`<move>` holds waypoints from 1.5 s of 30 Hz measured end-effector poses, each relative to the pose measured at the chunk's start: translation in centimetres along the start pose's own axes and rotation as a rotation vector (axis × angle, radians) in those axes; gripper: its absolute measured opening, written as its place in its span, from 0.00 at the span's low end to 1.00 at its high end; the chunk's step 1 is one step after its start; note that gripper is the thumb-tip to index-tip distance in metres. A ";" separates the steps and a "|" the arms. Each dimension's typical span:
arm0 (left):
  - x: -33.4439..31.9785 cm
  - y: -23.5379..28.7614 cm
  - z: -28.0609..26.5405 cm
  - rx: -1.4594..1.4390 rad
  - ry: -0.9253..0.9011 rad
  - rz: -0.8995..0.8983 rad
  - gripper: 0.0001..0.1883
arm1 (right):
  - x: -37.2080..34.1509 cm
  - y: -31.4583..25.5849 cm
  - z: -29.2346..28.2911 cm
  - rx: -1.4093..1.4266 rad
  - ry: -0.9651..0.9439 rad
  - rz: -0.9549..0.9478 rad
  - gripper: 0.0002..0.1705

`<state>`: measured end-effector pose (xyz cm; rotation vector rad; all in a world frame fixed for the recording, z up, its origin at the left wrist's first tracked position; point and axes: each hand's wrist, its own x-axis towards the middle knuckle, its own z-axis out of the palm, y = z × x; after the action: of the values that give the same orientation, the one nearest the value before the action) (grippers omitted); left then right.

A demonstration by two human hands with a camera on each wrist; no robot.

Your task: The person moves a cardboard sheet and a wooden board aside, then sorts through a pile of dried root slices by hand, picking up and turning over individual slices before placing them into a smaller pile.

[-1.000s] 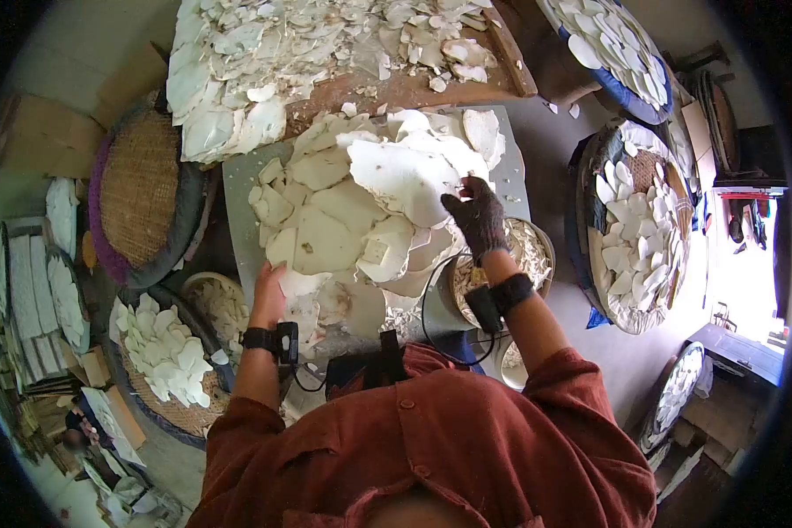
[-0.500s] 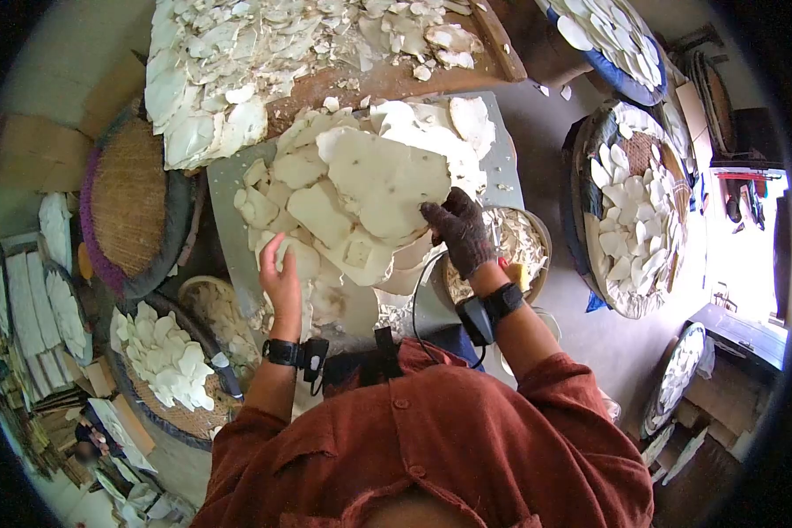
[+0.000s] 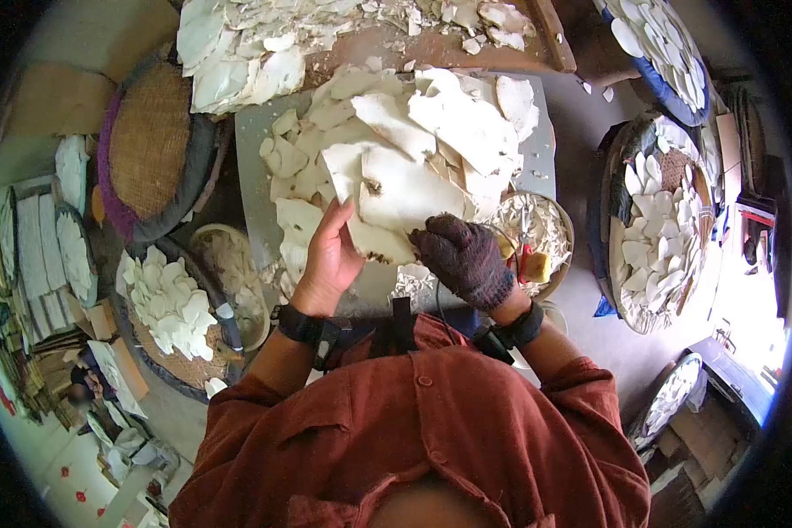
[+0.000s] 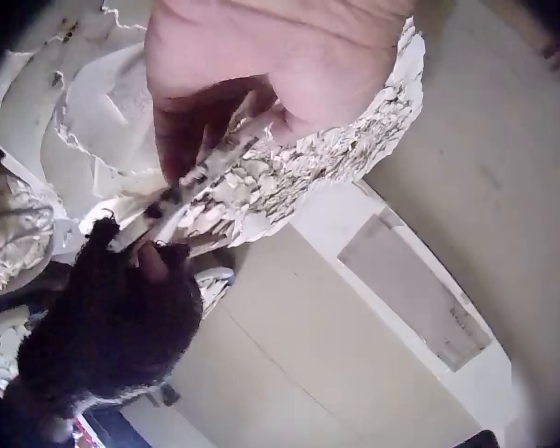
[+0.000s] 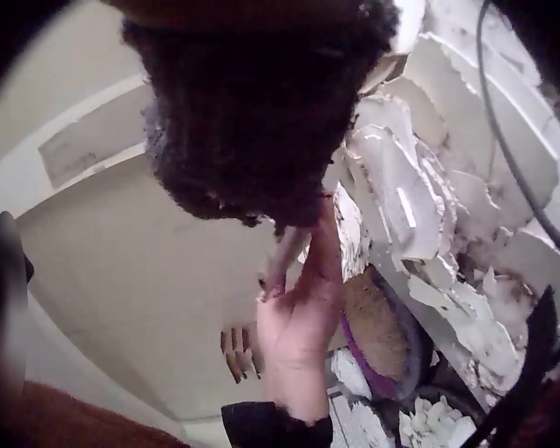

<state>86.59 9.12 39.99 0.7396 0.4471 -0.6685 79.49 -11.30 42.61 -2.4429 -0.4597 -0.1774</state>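
Observation:
A broad, thin white slab [image 3: 409, 198] with a ragged edge and a dark spot is held near the body, over the front of a pile of similar slabs [image 3: 471, 114]. My bare left hand [image 3: 330, 264] grips its left edge, thumb on one side and fingers on the other. The left wrist view shows the slab [image 4: 205, 173] nearly edge-on. My right hand [image 3: 468, 260], in a dark knitted glove with bare fingertips, pinches the slab's near right edge, which has dark marks. Part of the slab is hidden behind the glove.
The pile lies on a grey board [image 3: 255, 194]. Beyond it, a wooden table [image 3: 466, 48] carries more pieces. Right of the board, a tub [image 3: 568, 251] holds scraps and a yellow-and-red item [image 3: 534, 264]. Round woven trays [image 3: 154, 132] stand at both sides. A cable [image 5: 504, 140] crosses the right wrist view.
The slab in my right hand has come nearer my body. My left hand, spread and off the slab half a second ago, now grips its edge. The head view has shifted.

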 end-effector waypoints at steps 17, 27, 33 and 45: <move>-2.0 0.4 -1.8 0.467 -0.002 0.321 0.19 | 0.6 2.6 0.8 0.411 0.026 0.729 0.18; -1.9 2.4 -2.4 0.376 0.109 0.380 0.17 | -1.2 6.9 -2.0 0.949 0.568 1.064 0.14; -1.3 3.3 -3.0 0.363 0.163 0.394 0.19 | -2.3 8.9 0.6 0.889 0.448 1.005 0.15; 3.6 4.4 1.0 0.432 -0.006 0.286 0.20 | -4.9 17.5 4.6 1.325 0.765 1.273 0.21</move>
<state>92.37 9.38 40.57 1.1848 0.1828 -0.5004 81.42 -22.73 27.80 -0.8619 1.0099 -0.1452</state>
